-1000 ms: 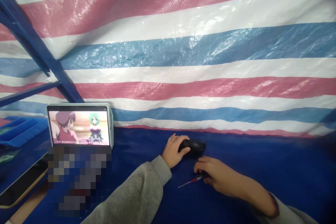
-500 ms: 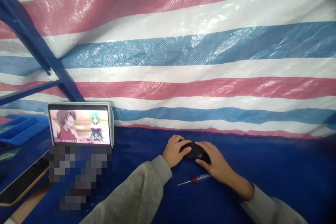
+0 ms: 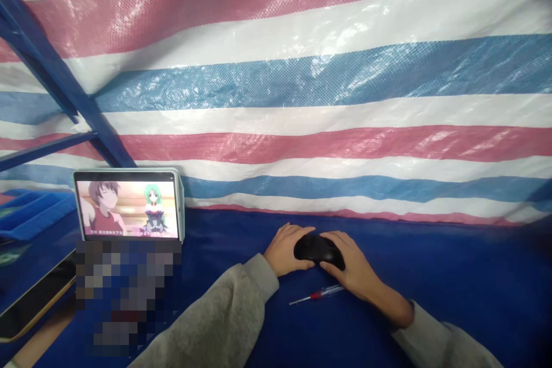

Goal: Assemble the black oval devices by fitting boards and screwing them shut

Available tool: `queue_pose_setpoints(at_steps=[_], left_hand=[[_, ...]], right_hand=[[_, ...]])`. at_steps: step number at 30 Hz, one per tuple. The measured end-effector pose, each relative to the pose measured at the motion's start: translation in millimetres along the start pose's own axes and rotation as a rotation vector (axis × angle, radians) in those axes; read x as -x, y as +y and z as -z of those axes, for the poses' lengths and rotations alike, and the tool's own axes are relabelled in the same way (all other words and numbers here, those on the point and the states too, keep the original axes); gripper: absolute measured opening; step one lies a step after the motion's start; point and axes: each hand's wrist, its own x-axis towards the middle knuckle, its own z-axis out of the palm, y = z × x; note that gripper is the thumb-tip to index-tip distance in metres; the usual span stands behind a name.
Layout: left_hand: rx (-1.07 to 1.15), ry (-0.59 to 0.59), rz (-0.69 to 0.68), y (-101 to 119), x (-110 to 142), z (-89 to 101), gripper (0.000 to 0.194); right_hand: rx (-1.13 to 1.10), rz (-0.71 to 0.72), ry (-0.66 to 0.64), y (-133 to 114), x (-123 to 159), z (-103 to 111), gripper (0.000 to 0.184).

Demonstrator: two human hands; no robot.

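Note:
A black computer mouse [image 3: 318,248] lies on the blue table surface between my two hands. Around its left end curl the fingers and thumb of my left hand [image 3: 288,250]. My right hand [image 3: 351,264] grips the opposite end, thumb on the near side and fingers on the far side. Just below the mouse, a small screwdriver [image 3: 317,295] with a red and clear handle rests on the table, its metal shaft pointing left. No hand touches the screwdriver.
A tablet [image 3: 129,205] playing a cartoon stands at the left, with a blurred-out patch below it. Further left are a phone [image 3: 37,296], part of another person's arm [image 3: 47,336] and a blue tray [image 3: 38,215]. Behind hangs a striped tarp [image 3: 302,144], beside a blue metal frame [image 3: 86,103].
My right hand has let go of the screwdriver, leaving it on the table, and has moved up to grip the mouse's right end. My left hand stays on the mouse.

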Motion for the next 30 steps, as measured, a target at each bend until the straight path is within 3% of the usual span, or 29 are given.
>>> queue_pose_setpoints(at_steps=[20,30], left_hand=[[0.054,0.014,-0.014,-2.3,1.7,-2.5,0.078],[0.068,0.039,-0.007,-1.7,2.1,-0.6,0.087]], right_hand=[[-0.082,-0.008,0.022,0.2,0.6,3.4,0.047],[-0.142,-0.1,0.126,3.7,-2.1,1.0,0.046]])
